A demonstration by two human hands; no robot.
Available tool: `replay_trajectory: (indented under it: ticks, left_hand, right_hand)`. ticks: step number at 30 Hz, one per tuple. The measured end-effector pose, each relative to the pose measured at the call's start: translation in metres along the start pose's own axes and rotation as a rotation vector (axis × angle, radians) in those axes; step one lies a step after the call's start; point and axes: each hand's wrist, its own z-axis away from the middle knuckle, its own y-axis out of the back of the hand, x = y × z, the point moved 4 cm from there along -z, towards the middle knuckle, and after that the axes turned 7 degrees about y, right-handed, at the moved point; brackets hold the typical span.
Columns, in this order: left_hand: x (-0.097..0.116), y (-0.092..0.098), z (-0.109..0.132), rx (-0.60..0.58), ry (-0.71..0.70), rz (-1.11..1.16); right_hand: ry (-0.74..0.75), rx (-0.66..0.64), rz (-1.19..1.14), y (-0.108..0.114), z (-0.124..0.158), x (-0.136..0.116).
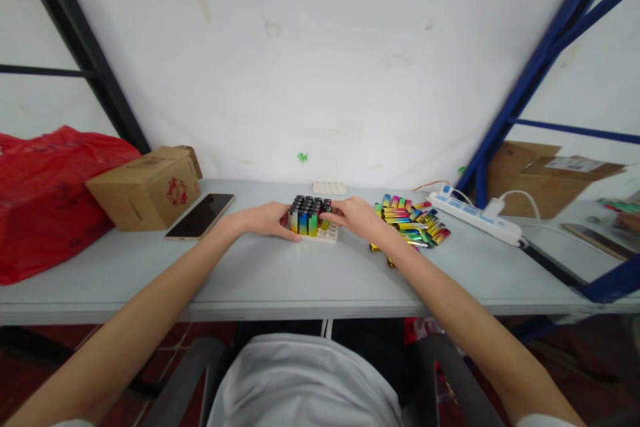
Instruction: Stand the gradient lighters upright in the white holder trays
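Observation:
A white tray (330,235) near the back of the grey table (280,273) holds several upright rainbow-coloured lighters (307,213) with black tops. My left hand (270,219) rests against the tray's left side, fingers curled around it. My right hand (356,213) reaches over the tray's right part, fingers pinched on a lighter (326,216) standing in the tray. A loose pile of the same lighters (413,221) lies just right of my right hand.
A second white tray (329,187) lies at the wall. A phone (201,215), a cardboard box (147,188) and a red plastic bag (40,197) sit to the left. A white power strip (475,215) lies to the right, beside a blue rack post (480,180).

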Motion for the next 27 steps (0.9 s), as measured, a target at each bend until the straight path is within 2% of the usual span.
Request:
replay_trajectory:
  ticks: [5, 10, 12, 15, 18, 24, 27]
  left_hand:
    - [0.002, 0.000, 0.001, 0.001, 0.004, 0.003]
    - [0.001, 0.000, 0.000, 0.003, 0.022, -0.020]
    - [0.000, 0.000, 0.000, 0.004, 0.017, -0.024]
    - [0.000, -0.001, -0.001, 0.003, 0.005, -0.023]
    - [0.000, -0.001, -0.001, 0.008, 0.000, -0.024]
    - [0.003, 0.001, 0.001, 0.003, 0.009, -0.027]
    - [0.003, 0.001, 0.001, 0.003, 0.013, -0.043]
  right_hand:
    - [0.019, -0.083, 0.099, 0.012, 0.004, 0.003]
    - [-0.091, -0.060, 0.243, 0.050, 0.015, 0.035]
    - [-0.173, -0.152, 0.280, 0.063, 0.025, 0.054]
    - [-0.349, -0.379, 0.320, 0.074, 0.044, 0.077]
    - [-0.428, -0.490, 0.353, 0.080, 0.055, 0.085]
    - [-0.407, -0.615, 0.368, 0.071, 0.052, 0.080]
    - [-0.415, -0.623, 0.373, 0.067, 0.049, 0.084]
